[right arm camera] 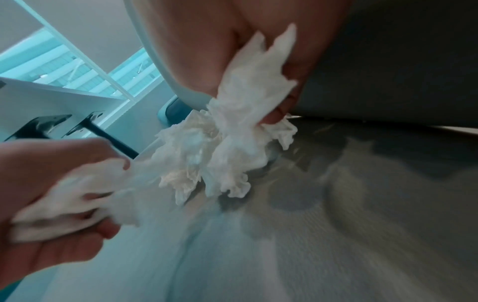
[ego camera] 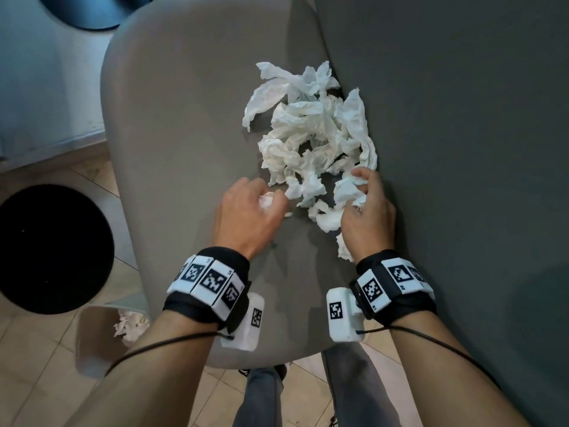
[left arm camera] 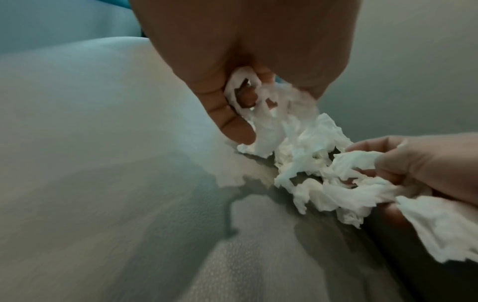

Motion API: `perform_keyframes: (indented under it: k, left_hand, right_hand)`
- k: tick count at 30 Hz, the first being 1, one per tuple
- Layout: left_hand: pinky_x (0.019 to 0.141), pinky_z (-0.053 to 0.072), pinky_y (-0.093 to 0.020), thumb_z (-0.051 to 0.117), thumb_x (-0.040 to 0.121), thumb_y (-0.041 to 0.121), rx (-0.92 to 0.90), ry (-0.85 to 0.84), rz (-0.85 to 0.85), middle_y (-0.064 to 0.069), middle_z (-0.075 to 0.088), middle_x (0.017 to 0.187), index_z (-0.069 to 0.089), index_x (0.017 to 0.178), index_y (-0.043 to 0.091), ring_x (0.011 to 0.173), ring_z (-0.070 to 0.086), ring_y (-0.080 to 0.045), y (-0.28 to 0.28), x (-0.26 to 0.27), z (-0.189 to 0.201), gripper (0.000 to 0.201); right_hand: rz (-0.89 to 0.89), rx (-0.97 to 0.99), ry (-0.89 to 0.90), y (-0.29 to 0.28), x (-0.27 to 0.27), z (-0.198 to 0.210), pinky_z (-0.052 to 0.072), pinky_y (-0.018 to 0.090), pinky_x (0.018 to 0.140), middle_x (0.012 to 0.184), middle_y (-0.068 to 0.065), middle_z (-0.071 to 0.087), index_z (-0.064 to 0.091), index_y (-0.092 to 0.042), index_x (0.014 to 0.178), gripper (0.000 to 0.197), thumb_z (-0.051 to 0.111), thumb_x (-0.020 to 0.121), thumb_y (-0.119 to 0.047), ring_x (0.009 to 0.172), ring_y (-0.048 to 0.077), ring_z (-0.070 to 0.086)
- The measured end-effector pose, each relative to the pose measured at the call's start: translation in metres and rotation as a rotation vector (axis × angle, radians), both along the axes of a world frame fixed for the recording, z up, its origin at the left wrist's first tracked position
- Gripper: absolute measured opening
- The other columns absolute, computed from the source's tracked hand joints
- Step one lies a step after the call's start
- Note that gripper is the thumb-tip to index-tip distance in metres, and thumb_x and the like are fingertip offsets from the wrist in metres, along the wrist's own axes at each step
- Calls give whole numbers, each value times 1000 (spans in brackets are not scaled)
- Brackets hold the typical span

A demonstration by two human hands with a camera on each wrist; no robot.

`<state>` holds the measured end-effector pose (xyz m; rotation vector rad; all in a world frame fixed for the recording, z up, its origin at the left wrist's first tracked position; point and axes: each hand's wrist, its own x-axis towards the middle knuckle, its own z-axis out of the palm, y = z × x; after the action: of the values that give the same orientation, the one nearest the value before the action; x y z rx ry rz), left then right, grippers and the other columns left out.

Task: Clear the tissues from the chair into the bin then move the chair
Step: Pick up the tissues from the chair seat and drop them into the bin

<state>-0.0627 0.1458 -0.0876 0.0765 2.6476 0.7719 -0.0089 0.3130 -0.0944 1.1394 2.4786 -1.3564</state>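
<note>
A heap of crumpled white tissues (ego camera: 311, 131) lies on the grey chair seat (ego camera: 184, 143), against the dark backrest (ego camera: 462, 149). My left hand (ego camera: 261, 204) sits at the heap's near left edge, its fingers curled round a wad of tissue (left arm camera: 248, 96). My right hand (ego camera: 366, 201) is at the near right edge, by the backrest, gripping a bunch of tissues (right arm camera: 248, 92). More tissue trails below the right wrist (ego camera: 345, 251). A grey bin (ego camera: 101, 340) holding tissues stands on the floor at the seat's front left.
A black round base (ego camera: 52, 248) lies on the tiled floor to the left of the chair. Another dark round shape (ego camera: 86, 10) is at the top left. My legs (ego camera: 261, 396) stand at the seat's front edge. A white table underside (right arm camera: 51, 102) shows in the right wrist view.
</note>
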Motion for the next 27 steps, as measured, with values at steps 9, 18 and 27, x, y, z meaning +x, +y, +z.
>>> perform_keyframes:
  k: [9, 18, 27]
  left_hand:
    - [67, 40, -29, 61, 88, 15, 140, -60, -95, 8, 54, 92, 51, 103, 19, 78, 53, -18, 6, 2, 5, 19]
    - [91, 51, -44, 52, 97, 24, -75, -162, -316, -10, 66, 118, 48, 137, 28, 107, 61, -35, 47, -11, -21, 40]
    - [56, 32, -21, 58, 92, 36, 67, -15, -25, 7, 48, 76, 52, 80, 17, 66, 45, -11, 13, 15, -7, 23]
  right_hand:
    - [19, 102, -155, 4, -38, -12, 47, 32, 84, 122, 11, 65, 46, -27, 139, 49, 53, 91, -20, 108, 34, 62]
    - [12, 49, -123, 10, -26, -14, 37, 19, 72, 112, 4, 68, 58, -24, 123, 35, 60, 88, -23, 92, 19, 60]
    - [135, 89, -243, 7, -26, -21, 37, 25, 66, 88, 10, 69, 69, -13, 95, 19, 56, 89, -26, 77, 28, 56]
